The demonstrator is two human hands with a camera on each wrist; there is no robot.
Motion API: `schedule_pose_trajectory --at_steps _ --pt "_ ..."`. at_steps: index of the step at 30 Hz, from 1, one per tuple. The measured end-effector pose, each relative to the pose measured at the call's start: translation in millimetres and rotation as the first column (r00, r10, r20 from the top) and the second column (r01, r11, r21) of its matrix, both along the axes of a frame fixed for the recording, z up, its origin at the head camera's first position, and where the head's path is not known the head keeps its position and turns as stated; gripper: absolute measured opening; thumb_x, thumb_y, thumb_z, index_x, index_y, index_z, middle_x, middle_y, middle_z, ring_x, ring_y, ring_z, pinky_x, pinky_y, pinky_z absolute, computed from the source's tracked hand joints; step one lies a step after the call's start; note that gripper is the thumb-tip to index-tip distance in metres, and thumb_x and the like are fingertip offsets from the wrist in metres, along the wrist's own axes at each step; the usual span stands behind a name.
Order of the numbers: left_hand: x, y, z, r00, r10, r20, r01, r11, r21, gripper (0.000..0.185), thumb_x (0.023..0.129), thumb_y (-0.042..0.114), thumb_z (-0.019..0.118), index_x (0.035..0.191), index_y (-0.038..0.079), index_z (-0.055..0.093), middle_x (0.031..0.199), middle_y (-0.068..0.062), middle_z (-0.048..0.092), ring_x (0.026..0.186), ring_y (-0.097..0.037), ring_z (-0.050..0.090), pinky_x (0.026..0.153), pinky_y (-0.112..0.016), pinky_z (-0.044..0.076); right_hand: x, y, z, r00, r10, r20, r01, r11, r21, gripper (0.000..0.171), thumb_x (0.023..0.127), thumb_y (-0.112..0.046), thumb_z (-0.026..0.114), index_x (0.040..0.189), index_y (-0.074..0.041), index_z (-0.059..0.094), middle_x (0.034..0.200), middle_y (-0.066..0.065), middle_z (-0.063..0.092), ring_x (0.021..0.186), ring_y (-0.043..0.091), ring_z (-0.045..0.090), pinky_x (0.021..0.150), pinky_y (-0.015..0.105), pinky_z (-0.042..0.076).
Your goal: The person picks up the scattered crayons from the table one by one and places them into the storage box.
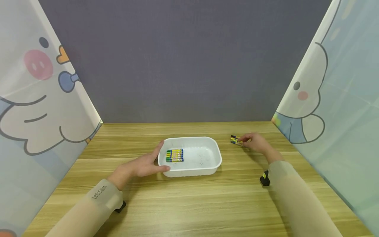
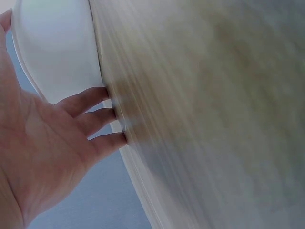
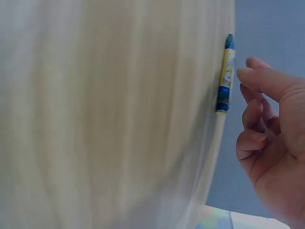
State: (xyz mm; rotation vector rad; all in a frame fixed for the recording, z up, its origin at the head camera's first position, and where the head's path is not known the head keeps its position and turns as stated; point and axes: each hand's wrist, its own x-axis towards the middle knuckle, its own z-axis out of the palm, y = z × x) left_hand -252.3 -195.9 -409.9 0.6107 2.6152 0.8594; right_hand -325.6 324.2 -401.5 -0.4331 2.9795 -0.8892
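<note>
Three loose wax crayons (image 1: pixel 235 139) lie on the wood-grain tabletop (image 1: pixel 192 204), to the right of the white plastic tray (image 1: pixel 189 172) and well apart from its right end. Their long axes run left to right, side by side, the left ends slanting slightly toward the far side. My right hand (image 1: pixel 256 143) is clearly the nearer: it stands to their right, its fingertips over their right-hand ends in the head view. Thumb and forefinger are narrow, tips close together, the other fingers bent. In the right wrist view, one blue-tipped crayon (image 3: pixel 226 74) appears a little apart from those tips — whether I pinch another of the three, I cannot tell.

My left hand (image 1: pixel 147 164) is at the tray's left end, spread wide: thumb at the near rim, forefinger by the far left corner. I see no crayon in it, and the tray sits between it and the loose three. The left wrist view shows three more of its fingers reaching down beside the tray.

Inside the tray, in its left half, a row of yellow-wrapped crayons (image 1: pixel 174 155) lies flat, also left to right — roughly the same bearing as the loose ones.
</note>
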Motion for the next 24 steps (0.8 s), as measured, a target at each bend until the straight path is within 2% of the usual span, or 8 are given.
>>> schedule_pose_trajectory --at_steps 3,6,9,12,16,24 --pt "0.5 0 0.1 1.000 0.000 -0.002 0.000 1.000 -0.006 0.127 0.097 0.067 0.073 0.176 0.024 -0.015 0.157 -0.026 0.057 0.136 -0.036 0.061 0.124 -0.065 0.039 -1.5 4 -4.5 1.000 0.008 0.012 -0.008 1.000 0.026 0.021 0.101 -0.005 0.074 0.121 -0.004 0.082 0.111 0.016 0.079 0.098 0.023 0.068 0.083 0.038 0.054" --pt "1.1 0 0.4 1.000 -0.002 0.000 0.002 1.000 -0.006 0.126 0.097 0.068 0.072 0.176 0.025 -0.015 0.157 -0.024 0.057 0.135 -0.035 0.061 0.124 -0.064 0.039 -3.6 5 -8.1 1.000 0.011 0.008 -0.012 0.999 0.043 0.021 0.101 -0.005 0.074 0.120 -0.004 0.082 0.111 0.016 0.078 0.104 0.029 0.069 0.091 0.047 0.055" --pt "1.7 0 0.2 1.000 -0.002 0.002 0.002 1.000 -0.006 0.126 0.097 0.069 0.072 0.177 0.025 -0.015 0.158 -0.022 0.057 0.135 -0.034 0.061 0.124 -0.063 0.039 -5.6 5 -10.3 1.000 0.013 0.004 -0.014 0.998 0.058 0.022 0.101 -0.005 0.073 0.121 -0.003 0.081 0.111 0.016 0.077 0.106 0.034 0.069 0.096 0.057 0.055" --pt "1.4 0 -0.2 1.000 0.002 0.000 -0.002 1.000 -0.004 0.125 0.097 0.068 0.072 0.177 0.025 -0.014 0.160 -0.021 0.055 0.135 -0.033 0.060 0.124 -0.063 0.039 -6.4 4 -11.0 1.000 0.009 0.001 -0.009 0.997 0.070 0.022 0.102 -0.005 0.073 0.122 -0.003 0.081 0.112 0.018 0.077 0.107 0.036 0.070 0.098 0.061 0.054" --pt "1.0 0 0.1 1.000 0.000 -0.008 0.000 1.000 -0.004 0.125 0.097 0.067 0.073 0.177 0.024 -0.014 0.163 -0.022 0.051 0.138 -0.035 0.059 0.124 -0.064 0.038 -6.7 3 -10.5 1.000 0.011 -0.012 -0.010 0.997 0.077 0.021 0.101 -0.004 0.074 0.121 -0.003 0.081 0.112 0.019 0.077 0.106 0.036 0.070 0.097 0.060 0.054" --pt "1.6 0 -0.3 1.000 0.010 -0.003 -0.010 1.000 -0.009 0.126 0.097 0.068 0.073 0.177 0.024 -0.014 0.166 -0.026 0.048 0.142 -0.039 0.057 0.125 -0.066 0.038 -7.9 2 -11.6 1.000 0.016 -0.011 -0.016 0.997 0.069 0.018 0.098 -0.002 0.075 0.115 -0.004 0.081 0.104 0.014 0.076 0.095 0.025 0.067 0.086 0.043 0.052"
